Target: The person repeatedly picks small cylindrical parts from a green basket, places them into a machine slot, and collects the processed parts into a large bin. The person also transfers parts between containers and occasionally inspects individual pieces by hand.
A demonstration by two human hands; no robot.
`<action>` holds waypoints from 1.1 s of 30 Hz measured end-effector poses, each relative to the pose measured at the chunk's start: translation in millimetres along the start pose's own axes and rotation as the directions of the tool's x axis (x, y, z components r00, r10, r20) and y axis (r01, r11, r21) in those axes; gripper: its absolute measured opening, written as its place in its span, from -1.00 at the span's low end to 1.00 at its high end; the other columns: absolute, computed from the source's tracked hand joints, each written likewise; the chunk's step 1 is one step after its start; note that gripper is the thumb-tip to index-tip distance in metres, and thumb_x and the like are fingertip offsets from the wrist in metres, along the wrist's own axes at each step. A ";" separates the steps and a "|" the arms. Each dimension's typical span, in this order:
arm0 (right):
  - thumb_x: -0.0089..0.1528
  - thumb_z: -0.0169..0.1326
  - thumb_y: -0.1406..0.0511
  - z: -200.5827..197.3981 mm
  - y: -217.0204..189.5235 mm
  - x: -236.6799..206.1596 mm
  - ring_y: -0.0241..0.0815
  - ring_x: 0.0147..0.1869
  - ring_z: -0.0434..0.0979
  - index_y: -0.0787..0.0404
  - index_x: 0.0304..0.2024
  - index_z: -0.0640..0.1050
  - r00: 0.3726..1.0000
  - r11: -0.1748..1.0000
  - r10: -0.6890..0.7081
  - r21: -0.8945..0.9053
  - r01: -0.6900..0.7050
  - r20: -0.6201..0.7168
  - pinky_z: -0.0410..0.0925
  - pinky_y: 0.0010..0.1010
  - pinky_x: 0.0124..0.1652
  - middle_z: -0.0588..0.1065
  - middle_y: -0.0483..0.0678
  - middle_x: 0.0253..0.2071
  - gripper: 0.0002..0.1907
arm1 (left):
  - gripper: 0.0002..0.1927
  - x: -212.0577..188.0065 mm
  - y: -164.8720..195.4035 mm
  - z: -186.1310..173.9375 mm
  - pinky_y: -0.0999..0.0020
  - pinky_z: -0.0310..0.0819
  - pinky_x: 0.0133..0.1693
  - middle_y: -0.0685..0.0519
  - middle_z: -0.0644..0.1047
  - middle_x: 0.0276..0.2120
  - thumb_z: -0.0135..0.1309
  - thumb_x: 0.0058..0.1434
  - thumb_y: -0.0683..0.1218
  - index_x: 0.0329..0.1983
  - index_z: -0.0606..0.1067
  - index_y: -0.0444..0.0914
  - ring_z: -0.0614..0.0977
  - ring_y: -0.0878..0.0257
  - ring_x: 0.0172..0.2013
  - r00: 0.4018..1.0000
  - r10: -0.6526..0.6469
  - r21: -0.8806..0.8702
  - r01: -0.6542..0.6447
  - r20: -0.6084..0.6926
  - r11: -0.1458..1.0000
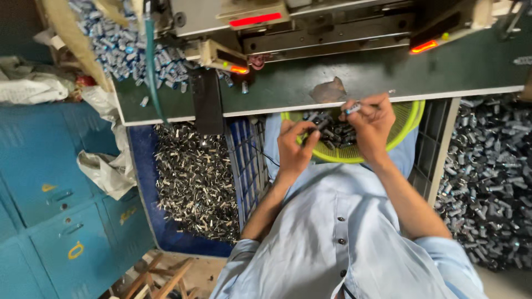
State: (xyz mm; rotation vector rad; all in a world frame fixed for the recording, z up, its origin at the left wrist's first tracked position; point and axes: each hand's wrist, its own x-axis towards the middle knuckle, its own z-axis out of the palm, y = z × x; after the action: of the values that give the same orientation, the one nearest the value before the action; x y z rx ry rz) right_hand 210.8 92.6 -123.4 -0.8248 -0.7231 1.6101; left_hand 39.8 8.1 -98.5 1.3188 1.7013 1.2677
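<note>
Just beyond the hands, the dark green desk [388, 72] carries a machine, and a yellow-green basket [407, 119] sits under them for easy picking. The left hand [293, 147] pinches a dark part [321, 124] over the basket; beside it, the right hand [372, 124] grips a small silver-blue piece [353, 108] at desk edge.

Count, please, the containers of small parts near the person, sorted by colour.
Yellow-green basket under the hands: 1
Blue crate of dark metal pieces: 1
Dark crate of blue-grey parts: 1
Tan sack of blue parts: 1
Total: 4
</note>
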 end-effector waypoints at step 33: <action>0.21 0.07 0.69 8.1 23.8 -44.5 -0.24 -0.01 0.62 0.36 -0.12 0.53 0.964 0.832 -0.105 -0.510 0.220 0.244 0.50 -0.47 -0.05 0.59 0.05 -0.07 -0.73 | -0.73 12.8 0.5 -8.8 0.41 0.44 -0.30 0.03 0.52 -0.27 0.22 0.19 -0.19 -0.10 0.41 -0.30 0.56 0.31 -0.37 0.983 -0.010 -0.346 0.074 0.183 0.935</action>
State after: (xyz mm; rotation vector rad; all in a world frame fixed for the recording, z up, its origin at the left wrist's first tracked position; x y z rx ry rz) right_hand 196.4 44.4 -132.2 -0.9630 -1.3995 1.3600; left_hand 28.3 17.6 -94.2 1.1368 1.2992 1.3131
